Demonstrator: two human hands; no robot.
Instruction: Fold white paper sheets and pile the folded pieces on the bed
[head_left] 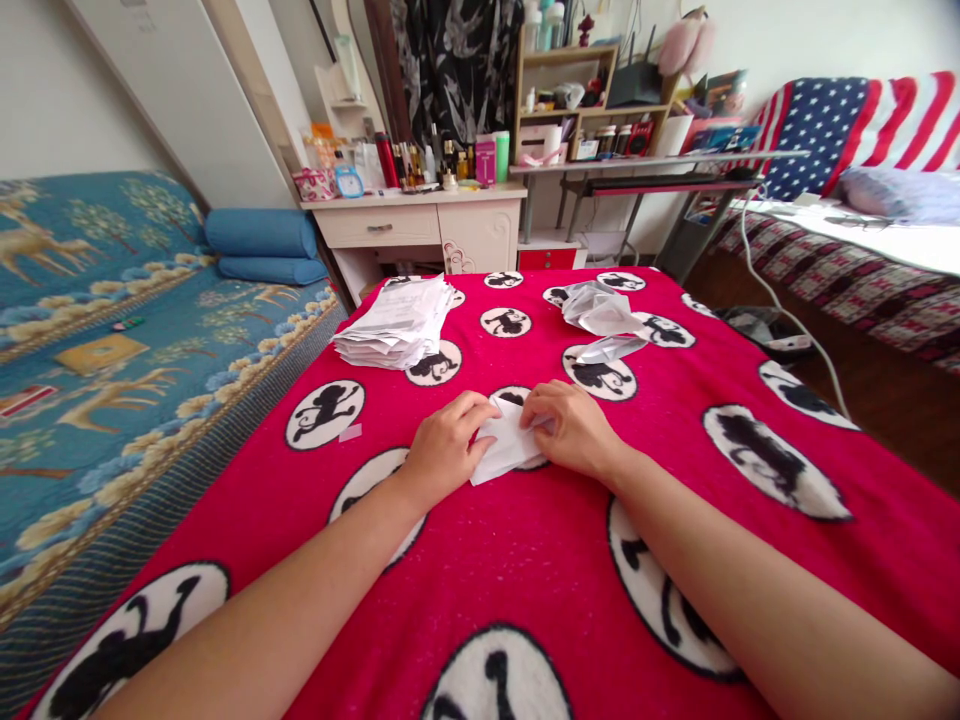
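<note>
Between my hands a folded sheet of white paper (504, 448) lies on the red patterned cloth (480, 560). My left hand (450, 443) grips its left edge, thumb toward me and fingers curled over the far side. At the right edge, my right hand (568, 425) pinches the paper with bent fingers, which partly hide that side. Beyond my left hand sits a thick stack of printed paper sheets (397, 322). Farther off to the right is a loose pile of folded paper pieces (604, 310).
A small pale paper scrap (350, 433) lies left of my hands. Past the cloth's far edge stand a white dresser (405, 227) with bottles and a desk (645, 160) with shelves. A blue sofa (180, 330) flanks the left; a bed (847, 260) is at the right.
</note>
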